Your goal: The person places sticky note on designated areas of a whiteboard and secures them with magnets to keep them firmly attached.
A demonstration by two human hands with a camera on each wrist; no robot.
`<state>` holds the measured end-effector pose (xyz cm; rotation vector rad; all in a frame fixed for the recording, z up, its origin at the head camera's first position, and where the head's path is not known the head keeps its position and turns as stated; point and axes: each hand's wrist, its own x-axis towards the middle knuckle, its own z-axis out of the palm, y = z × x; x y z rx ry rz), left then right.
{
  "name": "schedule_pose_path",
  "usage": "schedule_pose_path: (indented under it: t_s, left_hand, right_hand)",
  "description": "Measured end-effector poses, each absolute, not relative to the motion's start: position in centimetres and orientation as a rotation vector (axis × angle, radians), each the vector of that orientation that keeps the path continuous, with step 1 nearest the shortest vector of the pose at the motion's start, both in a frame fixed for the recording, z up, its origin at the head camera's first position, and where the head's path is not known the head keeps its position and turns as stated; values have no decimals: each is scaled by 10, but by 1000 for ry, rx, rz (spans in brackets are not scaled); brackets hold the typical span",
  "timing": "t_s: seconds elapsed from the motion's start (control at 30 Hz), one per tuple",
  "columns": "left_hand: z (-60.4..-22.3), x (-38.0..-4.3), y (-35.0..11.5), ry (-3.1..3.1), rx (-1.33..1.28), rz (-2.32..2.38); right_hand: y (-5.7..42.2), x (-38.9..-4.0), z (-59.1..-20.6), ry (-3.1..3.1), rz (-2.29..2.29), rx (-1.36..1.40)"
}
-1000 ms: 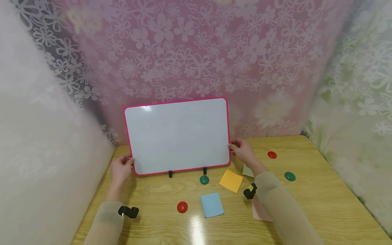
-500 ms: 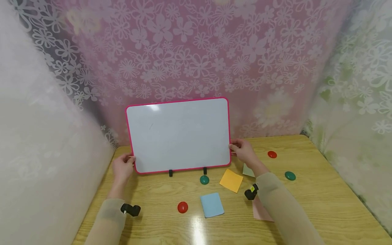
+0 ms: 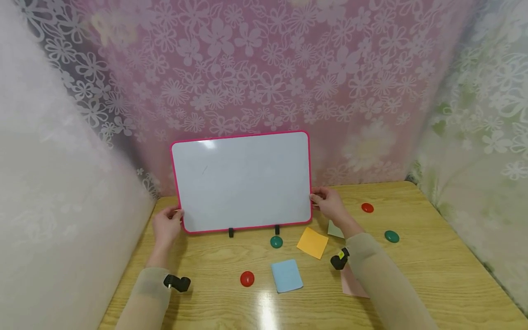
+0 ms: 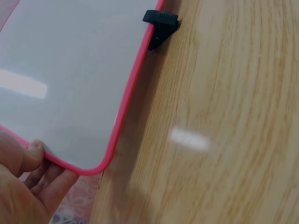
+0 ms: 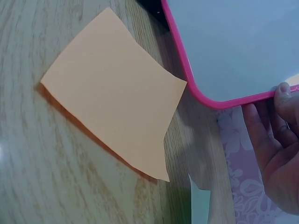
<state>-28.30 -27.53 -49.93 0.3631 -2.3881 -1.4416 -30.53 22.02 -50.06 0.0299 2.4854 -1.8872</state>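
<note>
A whiteboard with a pink frame stands upright, leaning back a little, on two black feet at the rear of the table. My left hand grips its left edge near the lower corner, thumb on the front and fingers behind, as the left wrist view shows. On the opposite edge, my right hand pinches the frame the same way, its thumb over the pink rim. A short thin dark mark shows on the board's white face.
On the wooden table lie an orange sticky note, a blue one, a pale green one and a pink one. Red magnets and green magnets lie around them. A flowered curtain hangs behind.
The whiteboard has shifted slightly to the right, its left side moving a little back. Both hands have moved with it, keeping their grip.
</note>
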Motion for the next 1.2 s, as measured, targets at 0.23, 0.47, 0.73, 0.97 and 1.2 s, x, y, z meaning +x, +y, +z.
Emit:
schedule_pose_path:
  t_s: [0.23, 0.47, 0.73, 0.97, 1.2]
  left_hand:
    - [-497, -281, -276, -2376, 370, -1491]
    - [-499, -280, -275, -2377, 386, -1500]
    - [-500, -273, -272, -2374, 366, -1569]
    - [-501, -266, -268, -2338, 344, -1647]
    - [-505, -265, -266, -2328, 325, -1658]
  right_hand:
    - [222, -304, -499, 2486, -1895, 36]
    - [223, -303, -501, 2501, -1896, -7]
    - [224, -302, -506, 2463, -1953, -51]
    - [226, -304, -511, 2433, -1982, -63]
    - [228, -304, -511, 2428, -1953, -77]
